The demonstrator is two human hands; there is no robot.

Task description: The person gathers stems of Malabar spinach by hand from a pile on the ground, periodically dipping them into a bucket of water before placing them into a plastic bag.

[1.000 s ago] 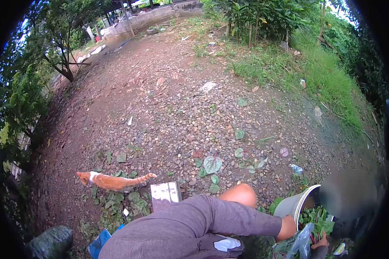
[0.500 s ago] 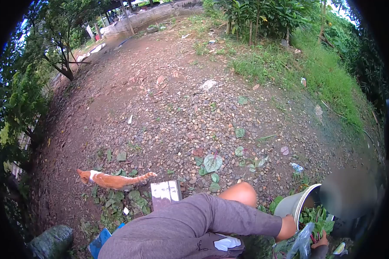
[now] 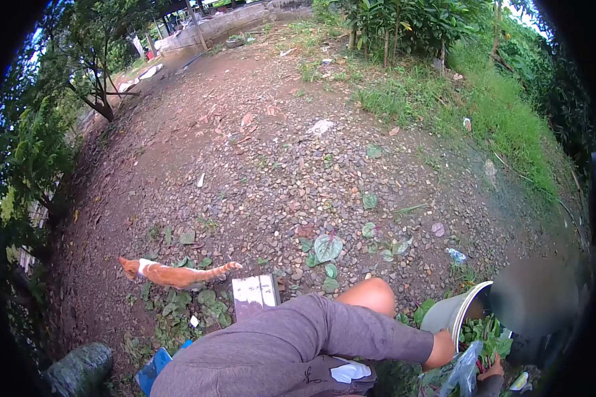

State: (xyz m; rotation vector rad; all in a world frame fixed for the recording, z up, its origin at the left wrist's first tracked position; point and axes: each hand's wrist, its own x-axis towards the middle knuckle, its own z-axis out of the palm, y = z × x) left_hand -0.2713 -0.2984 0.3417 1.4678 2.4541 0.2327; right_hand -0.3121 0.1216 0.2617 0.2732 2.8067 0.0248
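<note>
A grey-sleeved left hand (image 3: 442, 351) reaches into leafy greens (image 3: 485, 333) inside a grey plastic bucket (image 3: 447, 311); its grip cannot be told.

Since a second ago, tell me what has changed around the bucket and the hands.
Almost nothing. The view drifts slightly down, so everything sits a touch lower. The left hand stays at the rim of the grey bucket of green leaves, the right hand stays low beside the plastic bag, and the orange cat keeps its spot.
</note>
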